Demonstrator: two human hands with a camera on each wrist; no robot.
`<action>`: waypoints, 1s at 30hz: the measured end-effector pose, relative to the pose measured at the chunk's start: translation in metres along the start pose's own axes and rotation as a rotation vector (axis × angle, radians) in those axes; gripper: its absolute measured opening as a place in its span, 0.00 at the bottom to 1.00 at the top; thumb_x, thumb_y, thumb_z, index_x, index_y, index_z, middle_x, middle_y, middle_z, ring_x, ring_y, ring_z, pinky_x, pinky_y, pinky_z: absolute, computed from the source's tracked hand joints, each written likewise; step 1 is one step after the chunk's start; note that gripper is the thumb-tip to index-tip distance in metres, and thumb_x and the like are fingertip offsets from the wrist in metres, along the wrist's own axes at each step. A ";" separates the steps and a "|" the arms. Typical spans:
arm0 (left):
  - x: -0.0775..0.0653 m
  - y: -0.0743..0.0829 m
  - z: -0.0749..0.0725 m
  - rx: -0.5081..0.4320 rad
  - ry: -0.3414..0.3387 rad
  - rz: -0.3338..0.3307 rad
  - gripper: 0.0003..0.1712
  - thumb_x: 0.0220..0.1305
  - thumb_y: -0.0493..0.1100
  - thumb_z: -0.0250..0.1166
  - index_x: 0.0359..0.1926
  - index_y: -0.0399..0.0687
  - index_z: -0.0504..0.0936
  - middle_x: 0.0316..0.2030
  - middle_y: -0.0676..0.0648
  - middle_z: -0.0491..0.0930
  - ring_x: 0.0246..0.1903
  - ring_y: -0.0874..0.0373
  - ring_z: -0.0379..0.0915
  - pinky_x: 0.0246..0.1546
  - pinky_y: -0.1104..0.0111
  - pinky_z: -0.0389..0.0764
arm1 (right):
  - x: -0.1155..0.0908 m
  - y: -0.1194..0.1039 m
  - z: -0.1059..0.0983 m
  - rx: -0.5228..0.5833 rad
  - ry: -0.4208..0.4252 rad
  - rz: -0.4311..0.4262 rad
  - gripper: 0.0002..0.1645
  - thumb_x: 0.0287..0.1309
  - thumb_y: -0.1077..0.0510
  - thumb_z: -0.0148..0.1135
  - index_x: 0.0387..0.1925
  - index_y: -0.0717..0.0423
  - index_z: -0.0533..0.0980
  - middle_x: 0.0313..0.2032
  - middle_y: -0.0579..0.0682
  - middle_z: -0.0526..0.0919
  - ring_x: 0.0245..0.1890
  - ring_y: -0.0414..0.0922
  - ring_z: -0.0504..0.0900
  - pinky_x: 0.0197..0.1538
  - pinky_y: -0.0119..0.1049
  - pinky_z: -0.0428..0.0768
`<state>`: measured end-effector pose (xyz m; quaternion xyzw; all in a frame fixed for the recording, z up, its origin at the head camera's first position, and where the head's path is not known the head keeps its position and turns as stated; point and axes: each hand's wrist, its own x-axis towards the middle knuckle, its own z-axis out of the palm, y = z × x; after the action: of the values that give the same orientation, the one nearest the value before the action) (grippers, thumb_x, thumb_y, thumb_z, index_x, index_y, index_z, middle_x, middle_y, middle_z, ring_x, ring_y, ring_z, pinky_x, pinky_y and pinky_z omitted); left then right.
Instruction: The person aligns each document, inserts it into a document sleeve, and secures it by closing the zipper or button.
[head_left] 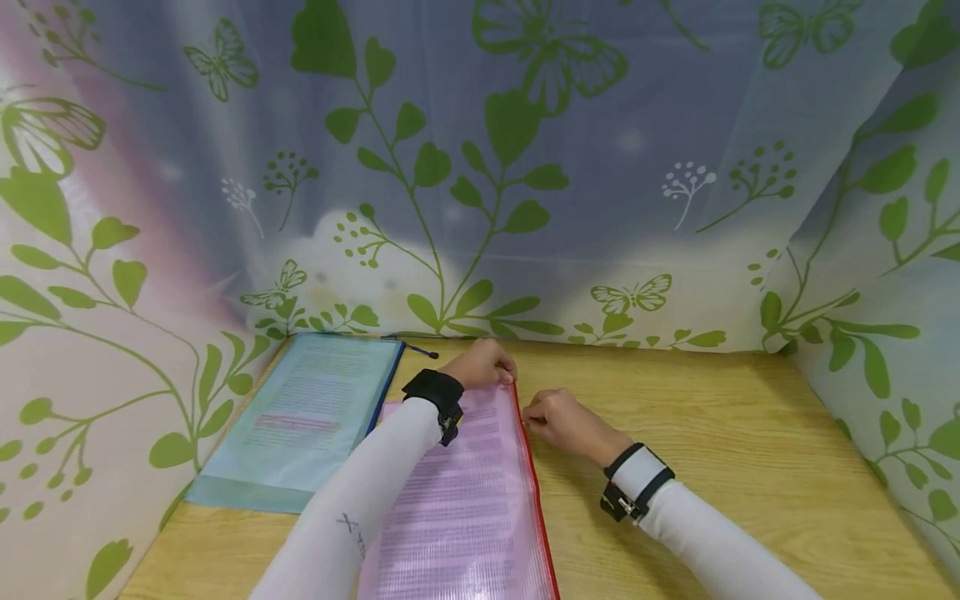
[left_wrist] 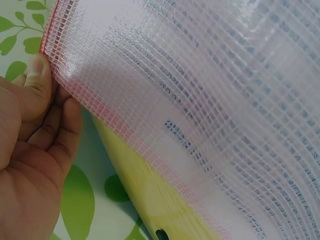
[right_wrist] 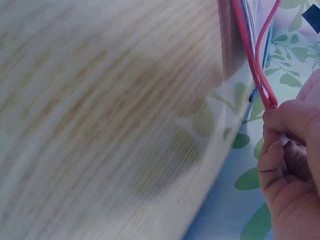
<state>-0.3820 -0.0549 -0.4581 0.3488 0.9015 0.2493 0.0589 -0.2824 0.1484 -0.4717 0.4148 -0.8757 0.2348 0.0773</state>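
Note:
A pink mesh zip document pouch (head_left: 450, 500) with printed sheets inside lies in front of me, its red zipper (head_left: 537, 487) running along the right side. My left hand (head_left: 480, 364) pinches the pouch's far right corner between thumb and fingers; the left wrist view shows the thumb (left_wrist: 37, 75) on the red edge. Lower along the zipper, my right hand (head_left: 566, 423) pinches the zipper pull, which the fingers mostly hide. In the right wrist view two red zipper edges (right_wrist: 259, 65) spread apart from those fingertips, with white paper showing between them.
Left of the pink pouch lies a light blue zip pouch (head_left: 315, 408) with printed sheets and a dark blue zipper, its pull (head_left: 423, 351) sticking out at the far end. Both are on a wooden table (head_left: 720, 450). A leaf-patterned curtain (head_left: 630, 208) encloses the back and sides.

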 end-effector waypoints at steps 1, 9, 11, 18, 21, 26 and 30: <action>0.000 0.000 0.000 -0.003 -0.003 0.003 0.03 0.65 0.36 0.71 0.34 0.44 0.91 0.32 0.50 0.89 0.32 0.66 0.75 0.40 0.73 0.77 | -0.001 0.000 0.000 -0.004 0.001 0.000 0.09 0.59 0.72 0.65 0.28 0.58 0.85 0.29 0.50 0.84 0.30 0.37 0.80 0.32 0.27 0.77; 0.001 0.003 0.000 -0.005 -0.011 0.006 0.04 0.65 0.35 0.70 0.34 0.44 0.91 0.31 0.50 0.89 0.32 0.65 0.76 0.41 0.72 0.78 | -0.005 0.002 0.001 0.005 -0.001 0.012 0.08 0.60 0.71 0.66 0.30 0.58 0.86 0.31 0.50 0.85 0.31 0.36 0.81 0.33 0.26 0.78; 0.002 0.003 0.001 0.001 -0.009 0.006 0.04 0.65 0.35 0.70 0.35 0.45 0.91 0.31 0.50 0.89 0.32 0.65 0.77 0.41 0.71 0.79 | -0.005 0.000 0.000 0.009 0.000 0.014 0.08 0.59 0.71 0.66 0.30 0.58 0.86 0.31 0.50 0.85 0.31 0.36 0.81 0.33 0.26 0.78; 0.003 0.006 -0.001 -0.012 -0.011 -0.020 0.03 0.65 0.36 0.71 0.36 0.45 0.92 0.32 0.50 0.89 0.34 0.64 0.78 0.42 0.71 0.79 | -0.007 -0.001 -0.003 0.020 0.009 0.022 0.08 0.60 0.71 0.66 0.33 0.59 0.87 0.32 0.51 0.86 0.34 0.40 0.84 0.35 0.28 0.81; 0.003 0.007 -0.001 -0.022 -0.003 -0.025 0.03 0.65 0.36 0.71 0.35 0.45 0.92 0.32 0.50 0.89 0.32 0.65 0.76 0.41 0.73 0.77 | -0.010 0.000 -0.003 0.029 0.007 0.030 0.08 0.60 0.71 0.66 0.34 0.59 0.88 0.33 0.52 0.87 0.34 0.40 0.85 0.36 0.28 0.82; 0.003 0.008 0.001 -0.035 -0.001 -0.021 0.03 0.65 0.36 0.71 0.34 0.45 0.91 0.31 0.50 0.89 0.31 0.66 0.75 0.40 0.73 0.76 | -0.012 -0.001 -0.002 0.039 -0.002 0.053 0.08 0.61 0.70 0.66 0.34 0.58 0.88 0.34 0.51 0.87 0.35 0.40 0.85 0.36 0.27 0.82; 0.002 0.007 0.001 -0.028 0.003 -0.021 0.04 0.65 0.35 0.71 0.34 0.45 0.91 0.31 0.51 0.88 0.31 0.66 0.74 0.40 0.73 0.76 | -0.013 -0.002 -0.001 0.040 0.013 0.035 0.07 0.61 0.70 0.67 0.34 0.60 0.88 0.33 0.53 0.87 0.35 0.41 0.86 0.36 0.28 0.83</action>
<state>-0.3790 -0.0484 -0.4555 0.3381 0.9016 0.2617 0.0652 -0.2723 0.1566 -0.4743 0.3994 -0.8774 0.2561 0.0708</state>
